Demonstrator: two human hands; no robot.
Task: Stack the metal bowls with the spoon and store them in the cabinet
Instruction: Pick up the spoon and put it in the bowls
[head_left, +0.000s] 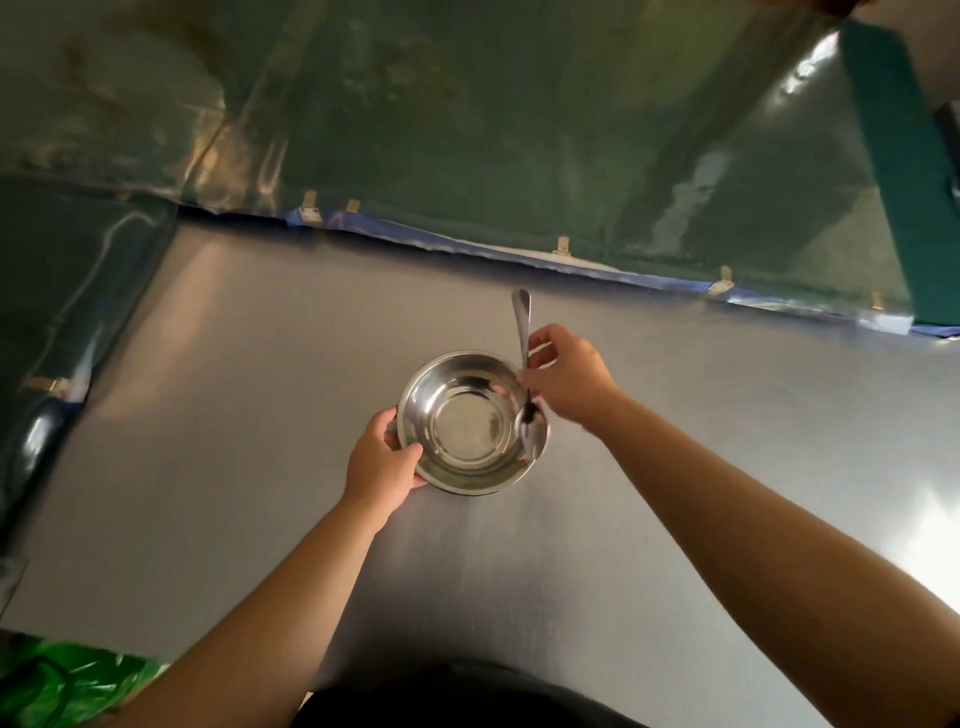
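**user1:** Steel counter (675, 467) all the way across, shiny, with a foil-covered wall (467, 130) behind it and strips of blue tape along the seam. Middle of the counter is the metal bowl (470, 423), sitting upright. Could be more than one nested, I honestly can't tell from above, it reads as one rim. The spoon (524, 374) has its scoop end down inside the bowl against the right wall, handle sticking up and away over the rim.

**user2:** What are the hands doing?

**user1:** Left hand (382, 462) is closed on the near-left rim, thumb over the edge, fingers under it, steadying the bowl. Right hand (569, 382) is pinching the spoon's handle about halfway along, fingers narrow around it.

**user2:** So which step is that?

**user1:** Looks to me like the "spoon goes in the bowl" part, nearly done. Next I'd guess the spoon gets let go so it lies low and doesn't tip out, then both hands take the bowl and carry it level. No cabinet in view that I can make out, just a green panel (893, 171) upper right and a green plastic bag (62, 686) bottom left. Storing hasn't started.
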